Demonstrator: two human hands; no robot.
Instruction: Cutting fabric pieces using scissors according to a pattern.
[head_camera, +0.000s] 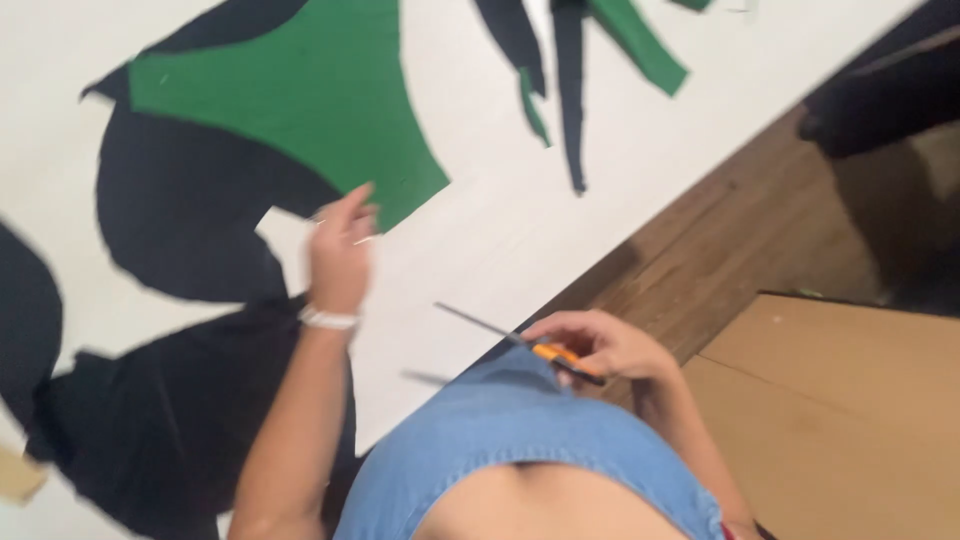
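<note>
— On the white counter (520, 230), what is lying listed first?

— Item one: a large green fabric piece (300, 100), curved along its lower edge, overlapping a black fabric piece (180, 215) beneath it. Item two: a second black piece (150, 430) spreading toward the near edge. Item three: narrow black and green offcut strips (570, 80) trailing at the far end.

— And the hands?

— The left hand (338, 255) is hovering just beside the lower corner of the green piece, fingers loosely curled, wearing a pale bracelet (328, 319) at the wrist. Something thin and pale is showing at its fingertips; blur is hiding what it is, and whether it is gripping it I cannot tell.

— The right?

— The right hand (600, 345) is closing round the orange handles of a pair of scissors (530, 345), holding them at the counter's near edge. The blades are pointing left over bare counter, well apart from the green piece.

— Surroundings?

— A wooden floor (720, 250) is running alongside the counter, with flat brown cardboard (840, 410) lying on it. The person is wearing a blue denim top (500, 430).
</note>
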